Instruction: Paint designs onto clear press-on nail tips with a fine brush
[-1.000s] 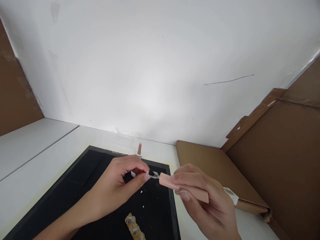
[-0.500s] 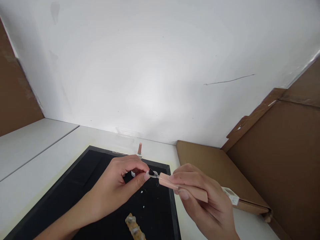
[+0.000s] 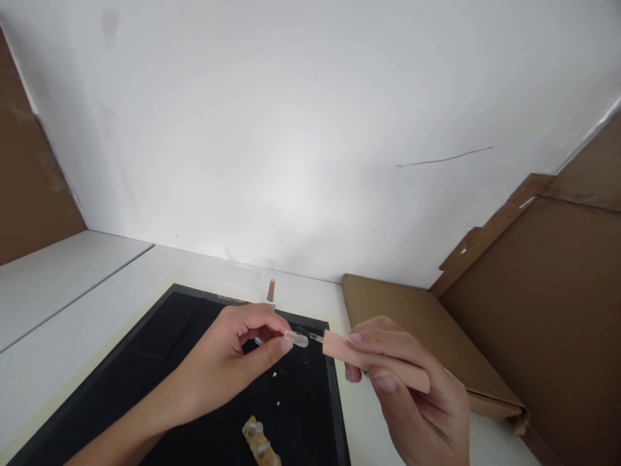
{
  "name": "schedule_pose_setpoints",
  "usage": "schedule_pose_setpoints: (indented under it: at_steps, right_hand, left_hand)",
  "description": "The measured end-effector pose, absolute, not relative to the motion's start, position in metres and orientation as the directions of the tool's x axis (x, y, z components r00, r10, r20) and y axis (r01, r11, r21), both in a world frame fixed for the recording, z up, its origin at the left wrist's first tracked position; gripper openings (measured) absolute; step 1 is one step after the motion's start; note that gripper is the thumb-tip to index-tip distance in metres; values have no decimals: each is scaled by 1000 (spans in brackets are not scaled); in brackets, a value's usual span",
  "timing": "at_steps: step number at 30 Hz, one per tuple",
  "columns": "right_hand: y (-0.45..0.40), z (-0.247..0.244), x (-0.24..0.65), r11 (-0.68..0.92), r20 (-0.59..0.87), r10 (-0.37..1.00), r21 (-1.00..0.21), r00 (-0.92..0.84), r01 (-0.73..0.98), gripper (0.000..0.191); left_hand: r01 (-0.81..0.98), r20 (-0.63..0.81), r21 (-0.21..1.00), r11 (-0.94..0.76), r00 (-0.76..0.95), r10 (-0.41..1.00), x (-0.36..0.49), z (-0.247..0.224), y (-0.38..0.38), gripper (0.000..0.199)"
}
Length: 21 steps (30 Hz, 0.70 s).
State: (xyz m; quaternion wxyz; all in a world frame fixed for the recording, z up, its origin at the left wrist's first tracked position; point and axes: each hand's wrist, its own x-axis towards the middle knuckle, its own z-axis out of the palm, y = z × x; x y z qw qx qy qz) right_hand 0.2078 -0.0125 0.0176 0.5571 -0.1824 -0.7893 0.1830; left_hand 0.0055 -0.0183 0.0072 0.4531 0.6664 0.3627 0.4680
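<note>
My left hand [image 3: 242, 362] pinches a clear false nail [image 3: 297, 338] by one end between thumb and index finger, over the black mat. In my right hand [image 3: 407, 382] is a pink nail polish brush cap [image 3: 373, 362], closed in the fingers, with its thin brush [image 3: 310, 334] pointing left. The brush tip lies close by the nail's far edge; whether it touches I cannot tell. Below them, a yellowish strip [image 3: 261, 443] with several clear pieces on it rests on the mat. Behind my left hand, a bottle with a pink cap [image 3: 272, 289] stands upright.
The black mat [image 3: 194, 323] lies on a white table [image 3: 130, 259], with small white bits on it. A flat cardboard box [image 3: 398, 304] sits at the right, partly behind my right hand. A white wall [image 3: 291, 129] rises behind, with cardboard panels [image 3: 548, 278] on both sides.
My right hand has moved right and slightly down, drawing the brush back from over the nail. The nail now shows more plainly; my left hand is nearly still.
</note>
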Motion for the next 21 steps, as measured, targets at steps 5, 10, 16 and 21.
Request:
schedule_pose_setpoints:
  at_steps: [5,10,16,21]
  right_hand:
    - [-15,26,204,898,800,429,-426,-419,108,24]
    - [-16,31,202,911,805,411,-381,-427,157,30]
    - [-16,30,207,915,821,396,-316,-412,249,25]
    - [-19,31,208,930,855,357,-287,-377,230,20]
  left_hand:
    - [30,309,943,-332,292,905,5,4,-18,7]
    - [36,296,947,-319,285,912,5,4,-19,10]
    - [42,271,956,-289,240,932,3,5,-18,10]
    - [0,210,977,-215,204,956,2,3,-17,10]
